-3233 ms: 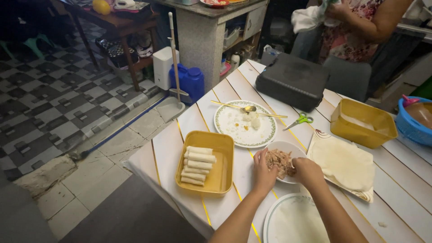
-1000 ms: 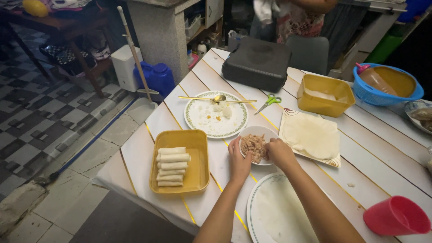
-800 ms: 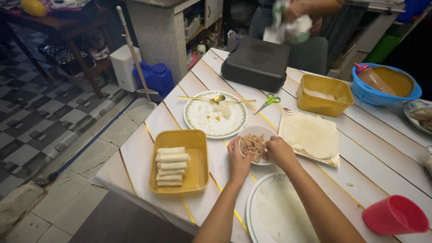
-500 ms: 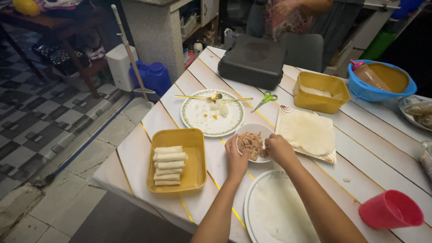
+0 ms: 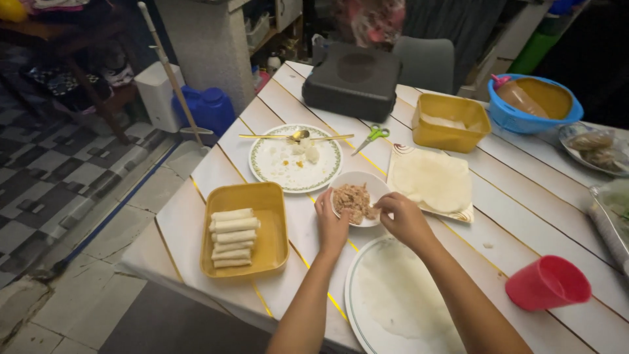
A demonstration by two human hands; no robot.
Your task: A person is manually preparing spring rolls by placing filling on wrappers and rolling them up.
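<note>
From the head camera, the left hand (image 5: 332, 226) steadies the rim of the small white bowl (image 5: 356, 198), fingers curled against it, while the right hand (image 5: 403, 218) has its fingertips pinched together on a bit of the minced filling (image 5: 354, 200) at the bowl's near edge. Just below that pinch lies the wrapper (image 5: 400, 298) on the round plate (image 5: 357, 321); a loose pinch could drop crumbs on the table (image 5: 524, 216) short of it, and a push from the left could tip the bowl

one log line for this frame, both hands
left hand: steadies rim of small bowl | right hand: pinching minced filling | wrapper: flat on near plate | rolls: in yellow tray
</note>
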